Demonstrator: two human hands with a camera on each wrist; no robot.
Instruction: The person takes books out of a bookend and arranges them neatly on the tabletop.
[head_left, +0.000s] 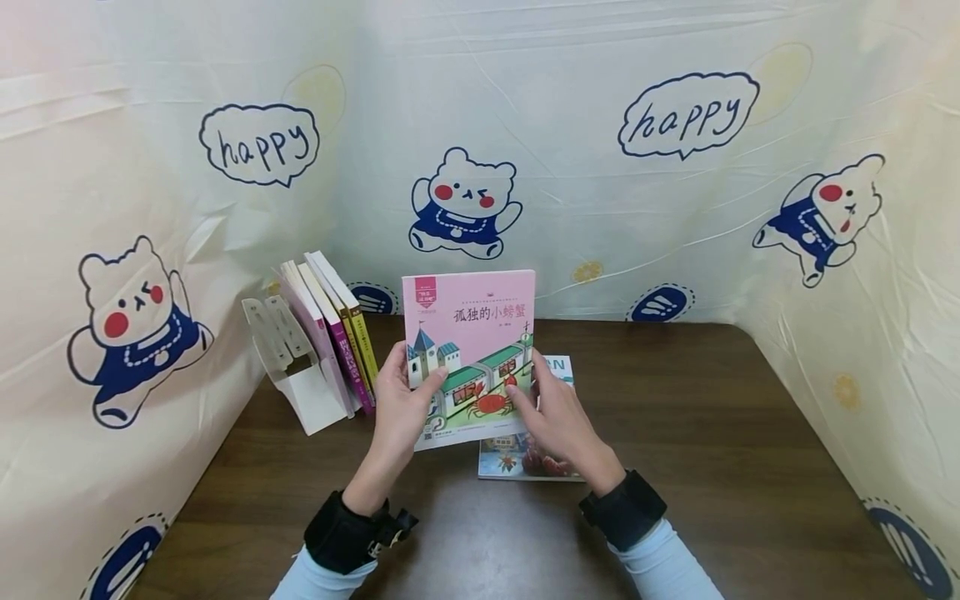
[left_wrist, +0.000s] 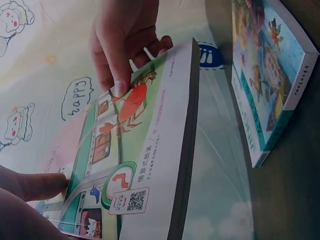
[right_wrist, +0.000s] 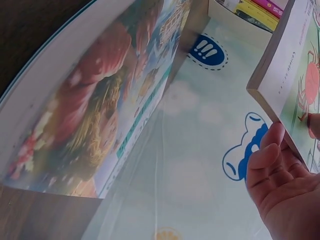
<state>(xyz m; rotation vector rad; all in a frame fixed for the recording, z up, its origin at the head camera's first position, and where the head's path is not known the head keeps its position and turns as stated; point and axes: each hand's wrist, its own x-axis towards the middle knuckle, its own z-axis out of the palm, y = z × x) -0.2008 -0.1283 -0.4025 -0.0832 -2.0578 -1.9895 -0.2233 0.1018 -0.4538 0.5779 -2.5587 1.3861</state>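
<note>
A pink picture book (head_left: 480, 300) with a red crab and a green train on its cover is held up off the table, front cover facing me. My left hand (head_left: 406, 400) grips its left edge, thumb on the cover and fingers behind. At the right edge my right hand (head_left: 558, 412) pinches it, the thumb by the crab. Below and partly behind it lies a second book (head_left: 510, 467) with a blue sea picture and a teal band, flat on the table. The left wrist view shows the pink book's lower edge and the second book (left_wrist: 272, 75) apart from it.
A white bookend or book rack (head_left: 311, 396) stands at the back left with several upright books (head_left: 330, 325) leaning in it. The brown table (head_left: 712, 433) is ringed by a patterned cloth (head_left: 577, 183) at the back and sides.
</note>
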